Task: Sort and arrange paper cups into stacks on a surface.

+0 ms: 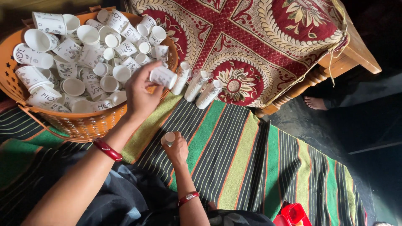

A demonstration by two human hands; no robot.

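An orange plastic basket at the upper left is heaped with small white paper cups that carry black print. My left hand hovers at the basket's right rim and pinches one such cup lying sideways. Lower, over the striped mat, my right hand grips a small stack of cups, of which only the top rim shows. Both wrists wear red bangles. Three long stacks of nested cups lie side by side just beyond my left hand.
A green, black and yellow striped mat covers the floor. A wooden bed with a red patterned cover stands behind. Another person's bare foot rests on the dark floor at the right. A red plastic object sits at the bottom edge.
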